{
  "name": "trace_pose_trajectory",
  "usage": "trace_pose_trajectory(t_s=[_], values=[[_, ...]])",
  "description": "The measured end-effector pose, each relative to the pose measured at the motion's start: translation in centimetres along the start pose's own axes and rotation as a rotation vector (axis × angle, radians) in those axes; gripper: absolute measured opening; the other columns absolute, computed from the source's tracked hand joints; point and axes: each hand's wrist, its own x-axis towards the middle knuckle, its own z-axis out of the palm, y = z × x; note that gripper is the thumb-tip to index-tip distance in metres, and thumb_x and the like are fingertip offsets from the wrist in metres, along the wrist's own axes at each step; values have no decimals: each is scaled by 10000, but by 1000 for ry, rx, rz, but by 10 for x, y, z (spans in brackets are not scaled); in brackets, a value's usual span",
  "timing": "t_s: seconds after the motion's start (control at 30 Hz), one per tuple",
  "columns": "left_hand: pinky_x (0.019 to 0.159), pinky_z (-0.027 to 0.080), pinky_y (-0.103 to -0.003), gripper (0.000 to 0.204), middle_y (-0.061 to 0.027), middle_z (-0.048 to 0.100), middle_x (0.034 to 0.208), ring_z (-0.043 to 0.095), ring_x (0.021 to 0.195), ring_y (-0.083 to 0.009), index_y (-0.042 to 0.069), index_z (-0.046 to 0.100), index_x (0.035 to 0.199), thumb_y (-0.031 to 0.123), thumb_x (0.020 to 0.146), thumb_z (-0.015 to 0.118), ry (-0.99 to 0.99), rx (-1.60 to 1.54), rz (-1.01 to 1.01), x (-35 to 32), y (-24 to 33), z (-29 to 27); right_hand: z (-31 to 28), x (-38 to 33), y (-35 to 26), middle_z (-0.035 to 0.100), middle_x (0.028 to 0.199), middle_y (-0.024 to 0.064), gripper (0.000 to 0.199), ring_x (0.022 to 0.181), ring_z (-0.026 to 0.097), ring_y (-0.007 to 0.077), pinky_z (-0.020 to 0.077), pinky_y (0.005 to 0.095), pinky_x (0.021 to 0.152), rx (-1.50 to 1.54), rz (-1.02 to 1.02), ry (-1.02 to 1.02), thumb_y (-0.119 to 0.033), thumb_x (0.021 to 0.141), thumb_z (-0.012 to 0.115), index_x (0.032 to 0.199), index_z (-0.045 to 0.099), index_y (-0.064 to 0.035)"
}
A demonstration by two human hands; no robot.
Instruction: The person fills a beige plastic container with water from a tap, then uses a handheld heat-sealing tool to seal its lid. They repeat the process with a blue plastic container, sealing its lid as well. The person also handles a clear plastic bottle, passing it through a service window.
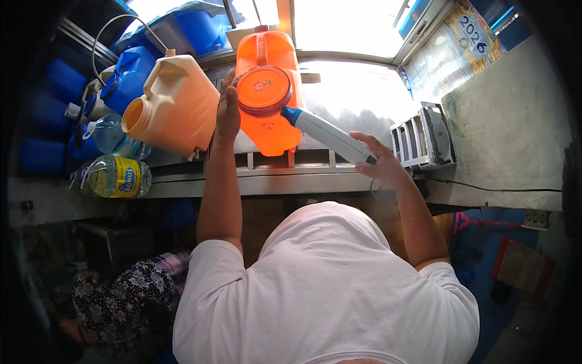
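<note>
Orange jug [270, 130] lies tipped on the metal counter [267, 182], its round base end [264, 91] turned up toward you, neck end away toward the bright window [339, 27]. Your left hand [228, 112] lies flat against the jug's left flank, fingers extended and close together; judged as a brace so the jug does not roll while you work on it. Whether the thumb wraps behind the jug cannot be told.

Your right hand [379, 161] is closed around the rear end of a white, blue-tipped handheld tool [330, 134]. You hold it angled up and to the left, so the blue tip meets the jug just below the round base end. A thin dark cord appears to hang from the hand; not certain.

Just left of your left hand: a pale beige jug [176, 106], also on its side, open mouth facing left. Beyond it, blue containers [130, 73] stacked along the left edge, and two clear water bottles [115, 158] lying down near the counter edge.

Right of the tool, apart from it: a white slotted rack [418, 142] on the counter. A wall calendar [454, 45] hangs upper right. Lower left, below counter level, a second person in dark patterned fabric [124, 303], not touching anything on the counter.
</note>
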Motion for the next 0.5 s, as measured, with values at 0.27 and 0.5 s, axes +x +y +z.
trace_pose_trajectory(t_s=[0.27,0.5], values=[[1172,305,-364,866,-146,512,1435,451,1366,-229,-9,313,1538,680,1013,339,45,-22,-14,0,9,-2,8,3,4,622,1270,97,732,1089,577,141,456,329,988,146,120,163,-71,808,732,1486,468,-152],[1101,380,-369,800,-137,617,1290,546,1247,-222,-9,449,1456,658,1019,379,159,240,-11,6,17,-20,8,2,5,634,1173,81,718,926,603,111,517,261,786,-135,-163,99,-99,824,724,1490,460,-147]])
